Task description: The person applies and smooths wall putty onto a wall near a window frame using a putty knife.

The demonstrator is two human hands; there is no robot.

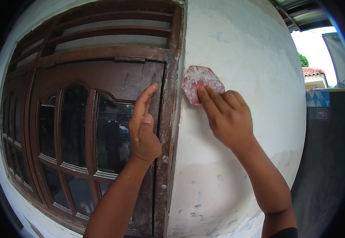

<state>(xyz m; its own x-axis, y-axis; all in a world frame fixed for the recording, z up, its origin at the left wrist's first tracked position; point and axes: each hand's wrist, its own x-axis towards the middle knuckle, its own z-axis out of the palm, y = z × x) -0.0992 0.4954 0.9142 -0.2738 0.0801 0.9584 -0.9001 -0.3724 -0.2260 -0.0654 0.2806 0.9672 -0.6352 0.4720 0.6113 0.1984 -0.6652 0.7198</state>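
Observation:
My right hand [230, 115] is closed on the lower right edge of a flat, red, many-sided piece [196, 75] smeared with white. Its exact kind does not show. The piece lies against the pale wall [236, 158] just right of the wooden frame, my forefinger stretched along its face. My left hand [144, 129] stands upright in front of the brown door's right edge, palm turned toward the frame. Its fingers are straight and hold nothing.
A brown wooden door [113, 75] with glass panes and slats above it fills the left. Its worn frame [171, 99] borders the wall. Past the wall's right edge stands a dark panel [323, 158] with a blue-patterned strip. A tiled roof [313, 71] shows behind.

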